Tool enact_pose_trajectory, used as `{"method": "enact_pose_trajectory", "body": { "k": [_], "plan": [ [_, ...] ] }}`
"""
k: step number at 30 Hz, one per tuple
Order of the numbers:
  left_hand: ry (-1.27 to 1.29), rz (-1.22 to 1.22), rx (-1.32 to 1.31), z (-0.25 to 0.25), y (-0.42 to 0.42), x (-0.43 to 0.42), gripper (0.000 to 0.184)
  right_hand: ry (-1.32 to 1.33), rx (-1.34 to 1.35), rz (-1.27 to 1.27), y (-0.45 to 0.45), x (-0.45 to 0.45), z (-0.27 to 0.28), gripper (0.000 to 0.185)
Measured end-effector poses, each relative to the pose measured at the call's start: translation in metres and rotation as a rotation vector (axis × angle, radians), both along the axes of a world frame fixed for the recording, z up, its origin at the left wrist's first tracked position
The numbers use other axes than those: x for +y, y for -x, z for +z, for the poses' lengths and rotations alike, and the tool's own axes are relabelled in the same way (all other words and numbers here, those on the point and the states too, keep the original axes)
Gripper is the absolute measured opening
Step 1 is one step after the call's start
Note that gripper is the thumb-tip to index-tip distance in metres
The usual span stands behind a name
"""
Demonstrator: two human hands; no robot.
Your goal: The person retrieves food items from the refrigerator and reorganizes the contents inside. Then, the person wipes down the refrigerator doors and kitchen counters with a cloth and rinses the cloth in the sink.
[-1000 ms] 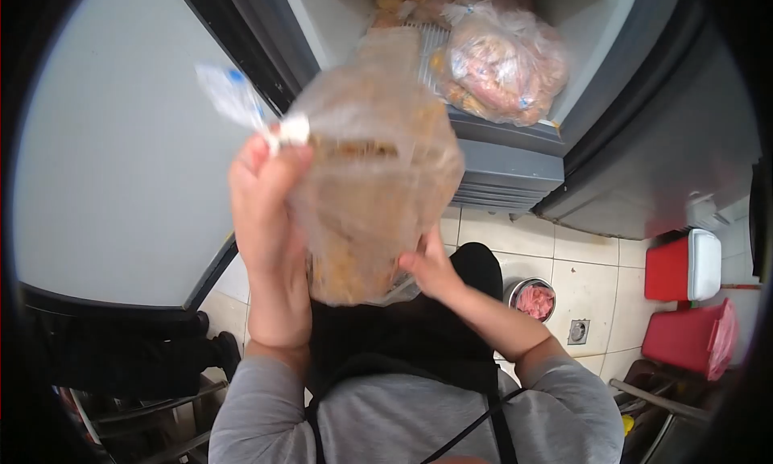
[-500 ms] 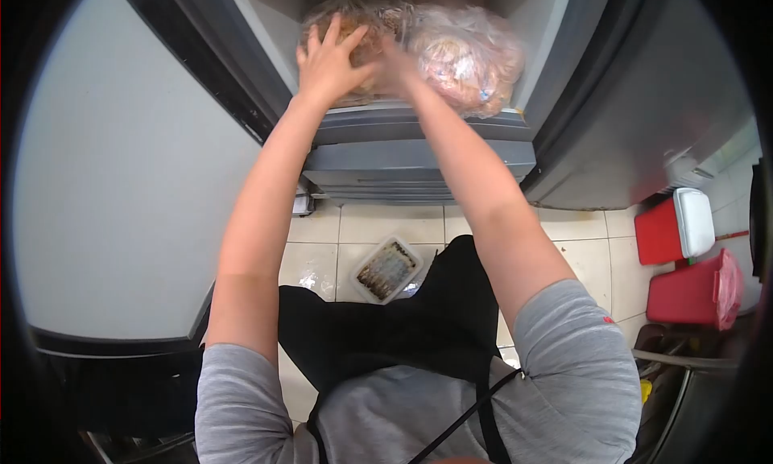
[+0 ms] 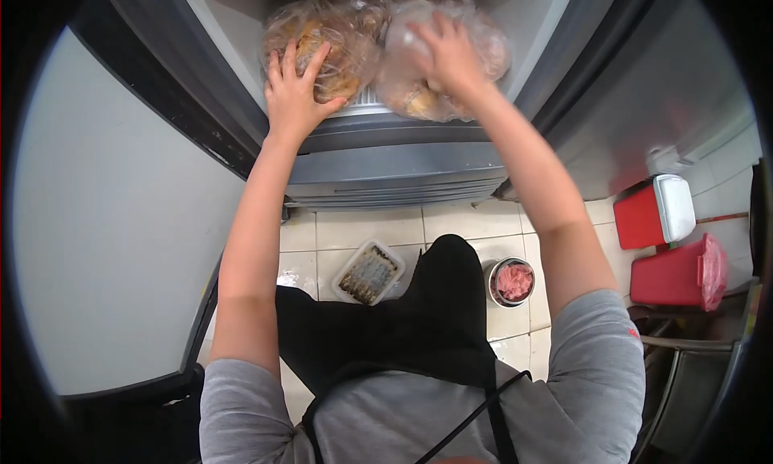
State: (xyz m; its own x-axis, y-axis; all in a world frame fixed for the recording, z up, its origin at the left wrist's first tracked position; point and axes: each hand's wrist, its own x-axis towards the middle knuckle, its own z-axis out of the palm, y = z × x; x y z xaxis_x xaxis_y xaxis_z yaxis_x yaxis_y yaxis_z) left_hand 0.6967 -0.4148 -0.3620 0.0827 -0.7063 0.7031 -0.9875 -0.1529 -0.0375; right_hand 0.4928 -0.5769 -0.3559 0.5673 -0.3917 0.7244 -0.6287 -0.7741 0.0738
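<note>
Head cam, top-down: I see L hand open, fingers spread atop tan-filled bag, no grasp seen. R hand, blurred, fingers parted, rests against pale bag; thumb unclear. Both bags sit side by side w/in open cabinet. On flr. below: rectangular tub (L), round container w/ pink contents (R).

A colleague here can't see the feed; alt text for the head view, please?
Inside an open fridge, the left hand, fingers spread, rests on a clear plastic bag of yellowish-brown food, and the right hand, blurred, on a second bag. On the floor stand a rectangular tub and a round bowl of something pink.
</note>
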Motion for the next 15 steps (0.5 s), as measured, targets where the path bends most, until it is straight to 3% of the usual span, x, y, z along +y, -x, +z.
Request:
{"method": "enact_pose_trajectory", "body": {
  "k": [4,8,11,14,15],
  "plan": [
    [0.030,-0.021,0.017,-0.002,-0.001,-0.001,0.085,-0.485,-0.189,0.025,0.001,-0.047,0.079,0.043],
    [0.046,-0.020,0.040,-0.005,-0.003,-0.004,0.084,-0.426,-0.048,0.058,-0.003,-0.150,0.084,0.039],
    [0.090,-0.060,0.023,-0.010,-0.006,-0.007,0.084,-0.517,-0.038,0.134,0.001,-0.164,0.071,0.038],
    [0.078,-0.046,0.024,-0.014,-0.009,-0.010,0.089,-0.577,-0.135,0.174,0.008,-0.087,0.074,0.035],
    [0.179,-0.027,-0.057,-0.011,-0.003,-0.009,0.066,-0.560,-0.200,0.145,0.011,-0.049,0.071,0.033]
  ]
}}
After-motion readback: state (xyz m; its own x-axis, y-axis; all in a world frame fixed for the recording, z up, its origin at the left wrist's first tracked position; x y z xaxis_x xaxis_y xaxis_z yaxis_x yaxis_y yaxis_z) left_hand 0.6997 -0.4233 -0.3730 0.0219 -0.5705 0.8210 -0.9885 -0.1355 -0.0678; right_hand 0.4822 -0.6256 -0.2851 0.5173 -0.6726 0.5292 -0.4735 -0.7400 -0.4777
